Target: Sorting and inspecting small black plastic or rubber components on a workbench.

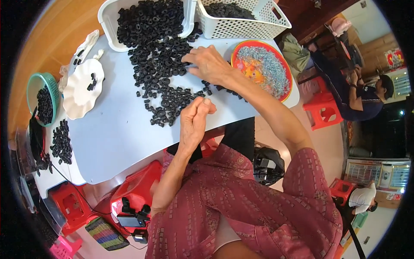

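Observation:
A spread of small black ribbed parts (161,82), seemingly plastic or rubber, covers the middle of the pale blue-grey table (108,138). Over its right side reaches my right hand (209,64), fingers apart and tips at the parts. My left hand (194,123) is closed near the table's front edge, thumb uppermost, just right of the heap's near end; whatever its fingers hold is hidden. To the right of my right hand, a red-rimmed round tray (290,82) bears a mass of small clear bluish pieces (269,69).
A white tub (103,21) of black parts and a white perforated basket (246,29) stand at the back. Left are a scalloped white plate (75,101), a teal basket (55,88) and loose parts (61,142). Red stools (321,105) and two other people are off to the right.

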Demonstrator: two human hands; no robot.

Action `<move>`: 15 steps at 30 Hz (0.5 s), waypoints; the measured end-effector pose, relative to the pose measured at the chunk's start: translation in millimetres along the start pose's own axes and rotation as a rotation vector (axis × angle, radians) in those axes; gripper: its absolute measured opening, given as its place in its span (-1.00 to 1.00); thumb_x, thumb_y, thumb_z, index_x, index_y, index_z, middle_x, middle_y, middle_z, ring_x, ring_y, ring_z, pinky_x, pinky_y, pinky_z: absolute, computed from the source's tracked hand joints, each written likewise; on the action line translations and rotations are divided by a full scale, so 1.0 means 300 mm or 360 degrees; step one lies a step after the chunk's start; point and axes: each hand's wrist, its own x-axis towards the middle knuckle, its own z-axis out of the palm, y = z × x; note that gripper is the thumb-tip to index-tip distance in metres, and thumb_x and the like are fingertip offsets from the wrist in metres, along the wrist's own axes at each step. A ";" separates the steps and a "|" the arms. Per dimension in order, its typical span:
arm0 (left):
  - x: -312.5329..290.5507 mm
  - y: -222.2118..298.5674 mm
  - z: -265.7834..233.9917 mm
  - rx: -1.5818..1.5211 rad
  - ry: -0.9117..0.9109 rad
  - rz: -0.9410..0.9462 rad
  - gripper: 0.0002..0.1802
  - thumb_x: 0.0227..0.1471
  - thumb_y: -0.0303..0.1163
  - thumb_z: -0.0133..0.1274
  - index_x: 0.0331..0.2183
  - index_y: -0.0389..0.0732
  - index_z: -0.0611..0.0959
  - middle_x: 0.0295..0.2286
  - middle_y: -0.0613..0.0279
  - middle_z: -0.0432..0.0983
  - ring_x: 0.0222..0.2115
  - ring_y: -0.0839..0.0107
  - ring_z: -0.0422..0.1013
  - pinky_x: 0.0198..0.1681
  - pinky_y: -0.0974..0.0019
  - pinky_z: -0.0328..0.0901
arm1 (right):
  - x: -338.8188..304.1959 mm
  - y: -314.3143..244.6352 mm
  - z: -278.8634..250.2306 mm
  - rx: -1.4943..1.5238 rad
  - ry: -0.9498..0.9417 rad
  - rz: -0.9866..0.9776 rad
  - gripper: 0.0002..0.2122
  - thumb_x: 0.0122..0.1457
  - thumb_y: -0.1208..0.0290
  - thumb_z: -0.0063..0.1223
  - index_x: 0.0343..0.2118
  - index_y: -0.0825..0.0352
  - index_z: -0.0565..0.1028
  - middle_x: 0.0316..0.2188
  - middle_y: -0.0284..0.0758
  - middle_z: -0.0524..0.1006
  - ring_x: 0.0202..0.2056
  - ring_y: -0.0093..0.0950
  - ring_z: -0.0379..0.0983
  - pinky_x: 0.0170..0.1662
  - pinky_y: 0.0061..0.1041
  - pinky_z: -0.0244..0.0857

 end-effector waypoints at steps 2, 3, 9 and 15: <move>0.001 0.006 0.001 -0.0007 0.0001 0.0002 -0.62 0.18 -0.25 -0.13 -0.50 -0.36 0.54 -0.58 0.27 0.46 -0.49 0.56 0.33 -0.37 0.45 0.22 | -0.006 0.002 0.015 -0.0003 0.0038 -0.0021 -0.86 -0.06 0.46 0.10 -0.39 0.35 0.54 -0.47 -0.26 0.48 -0.35 -0.25 0.45 -0.27 -0.27 0.30; 0.002 0.009 0.002 -0.0015 -0.0004 0.0008 -0.65 0.18 -0.26 -0.12 -0.46 -0.36 0.54 -0.57 0.27 0.46 -0.48 0.55 0.34 -0.35 0.45 0.24 | -0.011 0.007 0.017 -0.0001 0.0040 -0.0017 -0.86 -0.06 0.46 0.10 -0.39 0.35 0.54 -0.47 -0.26 0.48 -0.35 -0.25 0.45 -0.27 -0.27 0.30; 0.002 -0.017 0.007 -0.0180 0.0164 0.0089 -0.81 0.15 -0.43 -0.11 -0.21 -0.32 0.47 -0.48 0.24 0.48 -0.45 0.52 0.40 -0.30 0.42 0.31 | -0.119 -0.039 -0.044 0.0234 0.0154 0.0026 -0.85 0.02 0.48 0.03 -0.35 0.38 0.52 -0.49 -0.18 0.46 -0.40 -0.21 0.43 -0.31 -0.30 0.30; -0.008 -0.009 0.031 0.0104 0.0306 0.0139 -0.67 0.12 -0.54 -0.09 -0.03 -0.28 0.40 -0.38 0.25 0.44 -0.38 0.54 0.37 -0.27 0.45 0.29 | -0.279 -0.137 -0.100 0.0656 0.0199 0.0168 -0.85 0.04 0.53 0.01 -0.31 0.40 0.53 -0.48 -0.14 0.49 -0.46 -0.17 0.45 -0.37 -0.29 0.32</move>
